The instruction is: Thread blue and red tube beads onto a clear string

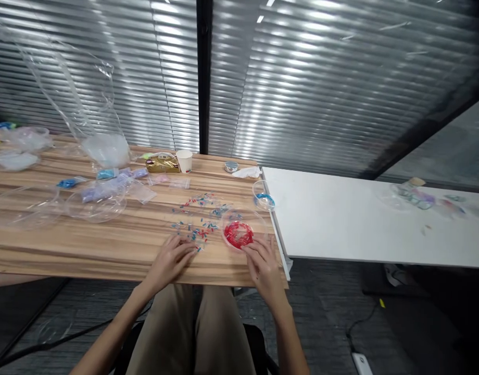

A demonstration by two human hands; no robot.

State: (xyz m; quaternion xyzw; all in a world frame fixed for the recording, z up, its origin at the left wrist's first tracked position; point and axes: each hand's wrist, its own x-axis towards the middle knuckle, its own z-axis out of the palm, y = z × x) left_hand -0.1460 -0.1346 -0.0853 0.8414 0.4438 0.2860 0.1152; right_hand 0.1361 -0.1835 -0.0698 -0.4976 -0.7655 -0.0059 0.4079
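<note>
Small capsule-like pieces point(202, 232), red-and-clear and blue-and-clear, lie scattered on the wooden table. At their near edge rests my left hand point(173, 259), its thumb and index finger close together by a few pieces. What lies between those fingertips is too small to make out. To the right stands a clear round bowl point(259, 221) with many red pieces point(238, 235) inside. My right hand point(264, 265) is at the bowl's near right rim, fingertips touching it or just over it, thumb apart. A smaller clear bowl point(263, 191) behind holds blue pieces point(265, 201).
Clear bowls point(95, 208), purple packets point(110, 185) and a large plastic bag point(106, 148) occupy the left side. A gold pack point(162, 163), white paper cup point(184, 161), round tin point(231, 166) and tissue point(247, 172) stand behind. A white table point(329, 213) adjoins on the right.
</note>
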